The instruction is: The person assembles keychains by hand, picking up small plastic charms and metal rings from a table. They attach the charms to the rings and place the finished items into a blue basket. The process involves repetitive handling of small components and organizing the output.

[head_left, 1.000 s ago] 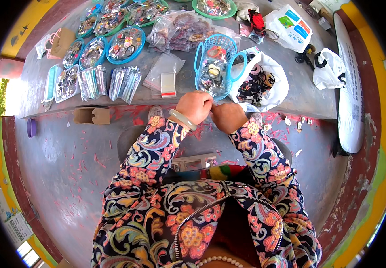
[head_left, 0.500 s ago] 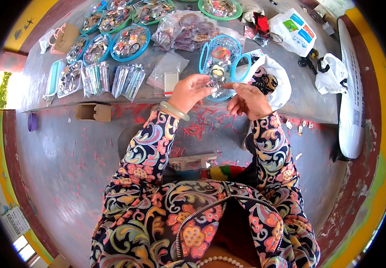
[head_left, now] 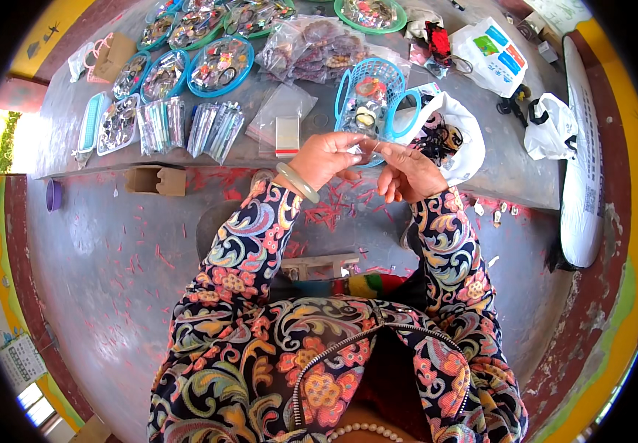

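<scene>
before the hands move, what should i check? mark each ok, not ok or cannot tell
1. Left hand and right hand close together at the fingertips: ok.
2. Item between the fingertips identifiable: cannot tell, too small and blurred.
3. Blue basket close by: ok, just beyond the hands with assorted items inside.
4. White bag open: ok, dark items show in its mouth.
5. Floor free of litter: not ok, red scraps lie scattered there.
</scene>
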Tool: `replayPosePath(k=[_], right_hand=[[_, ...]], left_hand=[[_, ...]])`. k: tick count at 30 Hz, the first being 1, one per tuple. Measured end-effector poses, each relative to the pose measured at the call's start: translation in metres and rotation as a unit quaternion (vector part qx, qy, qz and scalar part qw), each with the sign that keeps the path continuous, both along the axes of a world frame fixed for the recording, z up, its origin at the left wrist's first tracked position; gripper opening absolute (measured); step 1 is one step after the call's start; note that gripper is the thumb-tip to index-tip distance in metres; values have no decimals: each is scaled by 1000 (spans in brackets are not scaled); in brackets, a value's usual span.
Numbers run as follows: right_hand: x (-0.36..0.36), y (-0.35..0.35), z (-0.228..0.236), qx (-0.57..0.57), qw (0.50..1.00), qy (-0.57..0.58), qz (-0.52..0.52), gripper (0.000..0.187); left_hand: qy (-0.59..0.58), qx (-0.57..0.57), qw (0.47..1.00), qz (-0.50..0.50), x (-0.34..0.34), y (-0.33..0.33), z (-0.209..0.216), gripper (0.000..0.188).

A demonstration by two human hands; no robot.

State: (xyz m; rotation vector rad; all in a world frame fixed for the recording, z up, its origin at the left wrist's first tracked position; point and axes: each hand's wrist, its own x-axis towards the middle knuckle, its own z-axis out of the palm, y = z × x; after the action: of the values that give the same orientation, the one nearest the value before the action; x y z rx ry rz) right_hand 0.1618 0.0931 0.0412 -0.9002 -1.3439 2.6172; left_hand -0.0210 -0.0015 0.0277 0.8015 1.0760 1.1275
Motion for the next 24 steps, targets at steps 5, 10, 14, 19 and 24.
replayPosePath(k=[5,10,14,19,24], right_hand=[[0,-2,3,-2,1000,-3,15,44],[0,-2,6,-5,998,-62,-13,40],[-3,-5,13,30,995,-97,11,41],[-1,0,4,35,996,-75,35,42],[-5,-3,3,94,989,-75,83,41]], left_hand=[[2,28,999,-23,0,0,-8,37],[3,32,999,-21,1,1,-6,36],[-5,45,999,-9,2,0,-8,30],[14,31,999,15,3,1,-5,27],[-15,37,998,44,4,1,-13,28]])
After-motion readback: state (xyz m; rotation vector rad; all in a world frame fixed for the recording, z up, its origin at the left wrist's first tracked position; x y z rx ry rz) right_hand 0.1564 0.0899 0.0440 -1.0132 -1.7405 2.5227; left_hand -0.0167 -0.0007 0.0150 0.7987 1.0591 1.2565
